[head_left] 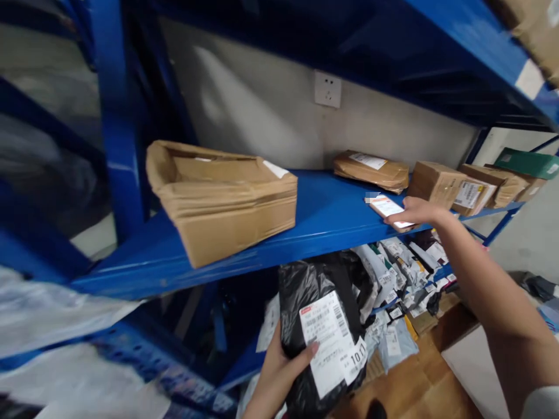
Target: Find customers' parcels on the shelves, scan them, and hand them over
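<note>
Your left hand (279,372) grips the black parcel (321,331) below the blue shelf (323,212), your right hand (417,210) holds a phone (386,208) at the shelf's edge; the slick bag could slide from a one-handed grip, or the phone tip off.

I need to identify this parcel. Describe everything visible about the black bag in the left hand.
The black bag is a glossy, crinkled plastic mailer, bulging and sealed as far as can be seen. A white shipping label with a barcode and a handwritten "10.11" is stuck on its front. It is held upright below the blue shelf, the left hand gripping its left side, thumb resting on the label.
</note>
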Motion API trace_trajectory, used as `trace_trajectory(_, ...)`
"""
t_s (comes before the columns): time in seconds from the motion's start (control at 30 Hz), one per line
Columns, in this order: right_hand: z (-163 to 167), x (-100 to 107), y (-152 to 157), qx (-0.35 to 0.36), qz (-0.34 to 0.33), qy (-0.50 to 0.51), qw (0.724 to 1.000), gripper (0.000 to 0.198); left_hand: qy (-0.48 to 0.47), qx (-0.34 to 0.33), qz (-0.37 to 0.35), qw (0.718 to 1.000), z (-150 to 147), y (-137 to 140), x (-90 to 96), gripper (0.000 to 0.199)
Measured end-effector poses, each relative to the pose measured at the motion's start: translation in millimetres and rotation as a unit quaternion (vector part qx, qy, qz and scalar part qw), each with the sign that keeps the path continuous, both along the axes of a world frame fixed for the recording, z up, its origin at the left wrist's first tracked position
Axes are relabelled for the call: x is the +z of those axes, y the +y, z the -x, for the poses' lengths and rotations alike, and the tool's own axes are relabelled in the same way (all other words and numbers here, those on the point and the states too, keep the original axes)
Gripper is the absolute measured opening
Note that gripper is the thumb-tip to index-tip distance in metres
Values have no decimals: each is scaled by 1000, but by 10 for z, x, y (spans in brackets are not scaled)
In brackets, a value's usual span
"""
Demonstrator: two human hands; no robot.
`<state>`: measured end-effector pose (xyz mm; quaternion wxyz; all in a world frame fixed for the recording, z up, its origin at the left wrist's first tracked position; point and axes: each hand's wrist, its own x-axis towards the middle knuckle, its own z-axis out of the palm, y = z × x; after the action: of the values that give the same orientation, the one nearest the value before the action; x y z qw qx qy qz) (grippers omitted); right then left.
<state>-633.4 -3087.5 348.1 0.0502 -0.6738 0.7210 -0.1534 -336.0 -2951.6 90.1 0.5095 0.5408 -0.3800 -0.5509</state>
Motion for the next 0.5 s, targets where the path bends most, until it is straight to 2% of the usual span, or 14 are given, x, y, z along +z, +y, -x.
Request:
trace_trajectory(0.07, 141, -35, 61, 27, -10, -19, 999, 40, 8, 9, -7, 1000, -17, 70, 85, 109)
trace_trajectory(0.13, 325, -154, 226, 50, 1, -49, 998, 44, 15, 26, -6, 1000, -11, 151, 153, 111)
trace_trajectory(0.2, 497, -388, 471, 68, 69, -203, 974, 53, 14, 38, -6, 999, 19, 233, 192, 113)
trace_trajectory(0.23, 564, -545, 614, 83, 87, -311, 943, 58, 11, 40, -6, 999, 43, 272, 200, 113)
trace_trajectory(0.27, 616, -722, 763, 110, 62, -421, 898, 62, 7, 41, -7, 999, 73, 308, 201, 113)
trace_trajectory(0.33, 683, -1098, 1061, 151, -33, -572, 805, 69, -3, 44, -9, 999, 147, 374, 191, 114)
trace_trajectory(0.4, 731, -1447, 1323, 168, -83, -632, 752, 71, -16, 51, -4, 999, 238, 436, 178, 118)
trace_trajectory(0.47, 803, -1734, 1519, 178, -101, -672, 712, 71, -34, 68, 12, 997, 346, 501, 175, 125)
trace_trajectory(0.5, 858, -1853, 1588, 189, -131, -686, 691, 74, -43, 69, 22, 996, 406, 535, 179, 126)
